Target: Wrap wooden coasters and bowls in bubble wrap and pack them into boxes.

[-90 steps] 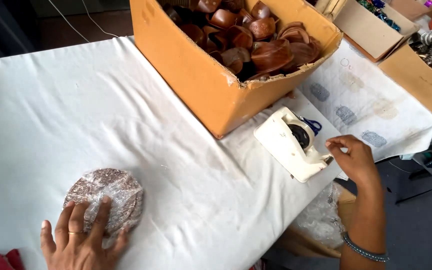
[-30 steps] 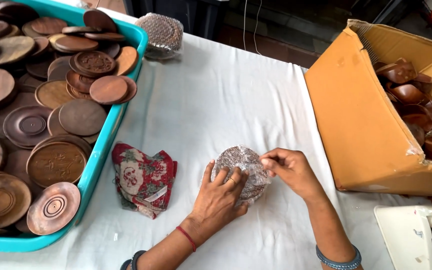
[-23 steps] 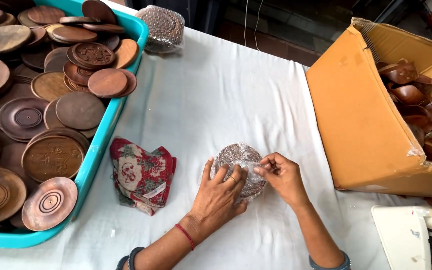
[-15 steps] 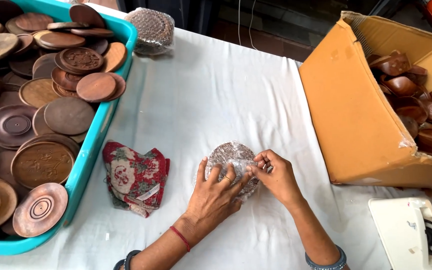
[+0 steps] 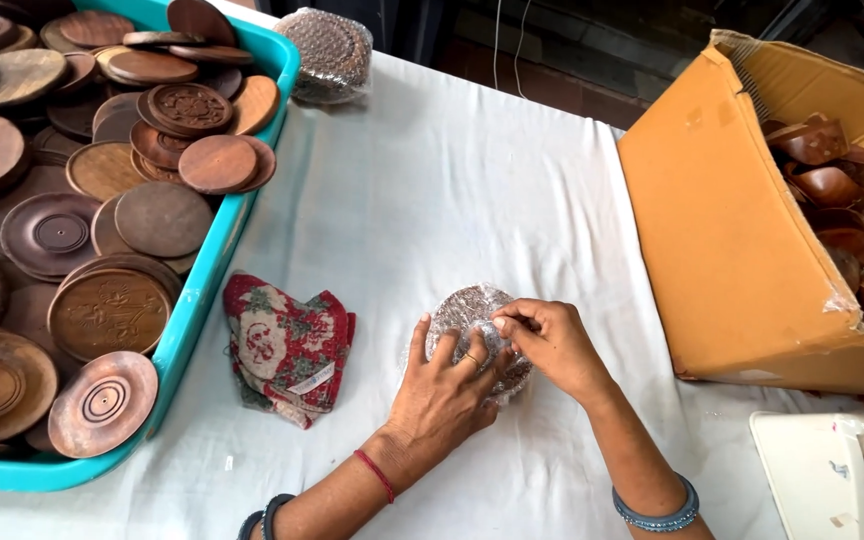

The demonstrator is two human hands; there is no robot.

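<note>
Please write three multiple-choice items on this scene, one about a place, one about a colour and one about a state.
1. Where does the patterned cloth lie?
A. Inside the cardboard box
B. On the white tablecloth between the tub and the hands
C. On top of the tape dispenser

2. What colour is the tub that holds the round wooden discs?
A. Teal
B. Red
C. Black

3. In what state is the round piece under the hands?
A. Bare wood
B. Broken in two
C. Wrapped in bubble wrap

Answers: 1 B, since the cloth rests on the tablecloth just right of the tub. 2 A, as its rim shows teal. 3 C, since clear bubbled film covers it while the left hand presses it flat and the right hand pinches at its top.
</note>
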